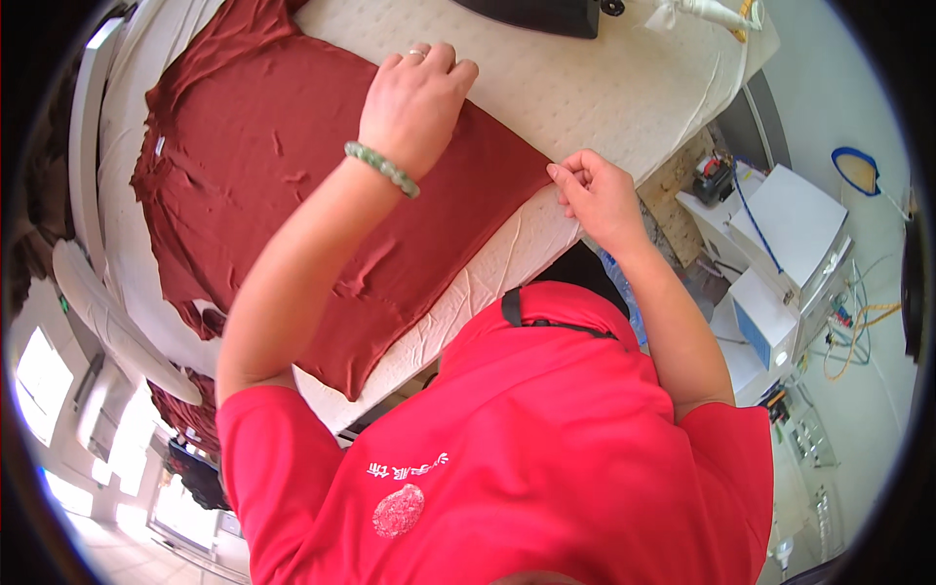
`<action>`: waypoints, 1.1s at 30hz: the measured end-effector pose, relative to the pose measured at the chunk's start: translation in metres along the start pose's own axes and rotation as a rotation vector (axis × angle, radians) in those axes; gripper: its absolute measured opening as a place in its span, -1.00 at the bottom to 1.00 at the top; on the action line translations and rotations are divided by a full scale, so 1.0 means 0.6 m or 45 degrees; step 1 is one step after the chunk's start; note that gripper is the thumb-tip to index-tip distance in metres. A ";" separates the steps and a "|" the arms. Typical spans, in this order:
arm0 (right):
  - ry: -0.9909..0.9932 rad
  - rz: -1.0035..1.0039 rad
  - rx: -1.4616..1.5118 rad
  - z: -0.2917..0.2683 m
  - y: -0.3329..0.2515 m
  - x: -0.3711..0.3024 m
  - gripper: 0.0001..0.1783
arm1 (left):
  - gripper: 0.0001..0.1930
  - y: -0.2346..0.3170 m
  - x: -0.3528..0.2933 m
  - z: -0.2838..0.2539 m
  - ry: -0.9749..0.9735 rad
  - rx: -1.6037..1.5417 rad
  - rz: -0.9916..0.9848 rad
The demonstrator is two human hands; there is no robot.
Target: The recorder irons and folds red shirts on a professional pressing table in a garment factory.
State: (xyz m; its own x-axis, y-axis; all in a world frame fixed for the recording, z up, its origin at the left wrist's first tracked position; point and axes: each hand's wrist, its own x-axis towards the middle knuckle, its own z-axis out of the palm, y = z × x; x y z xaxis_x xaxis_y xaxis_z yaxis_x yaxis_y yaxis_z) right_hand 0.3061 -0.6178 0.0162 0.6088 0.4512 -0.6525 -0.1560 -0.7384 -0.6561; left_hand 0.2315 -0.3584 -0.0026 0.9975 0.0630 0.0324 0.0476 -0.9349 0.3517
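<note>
Pinching a corner of the red garment [424,234], the right hand [597,193] has thumb and finger closed; the left hand [417,109] curls half-closed at the far edge, grip unclear. The garment lies spread on a white table [556,102].

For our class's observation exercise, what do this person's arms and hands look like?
Short red sleeves leave both forearms bare. The left wrist wears a green beaded bracelet, the left hand a ring; the right hand shows no glove or jewellery.
</note>
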 end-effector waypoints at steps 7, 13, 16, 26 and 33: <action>-0.157 -0.114 0.017 -0.019 0.001 0.006 -0.74 | -0.80 0.089 -0.051 0.050 0.354 0.119 -0.510; -0.368 -0.162 -0.216 -0.052 -0.008 0.033 -0.77 | -0.16 0.203 -0.060 0.075 0.455 0.132 -0.830; -0.244 -0.896 -0.803 -0.084 -0.014 0.062 -0.80 | 0.03 0.217 -0.063 0.090 0.404 0.149 -0.915; 0.404 -1.204 -1.466 -0.111 -0.273 0.203 -0.50 | 0.22 0.238 -0.069 0.095 0.267 0.138 -0.996; -0.253 -1.232 -1.254 -0.169 -0.187 0.172 -0.43 | 0.23 0.234 -0.077 0.096 0.261 0.122 -1.018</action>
State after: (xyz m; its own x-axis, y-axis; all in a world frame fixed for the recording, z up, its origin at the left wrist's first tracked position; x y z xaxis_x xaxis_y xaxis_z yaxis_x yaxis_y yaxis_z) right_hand 0.4653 -0.5392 0.0609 0.0269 0.9804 -0.1952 0.9136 -0.1034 -0.3933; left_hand 0.1951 -0.5128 -0.0087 0.6321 0.7746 -0.0203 0.7514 -0.6064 0.2601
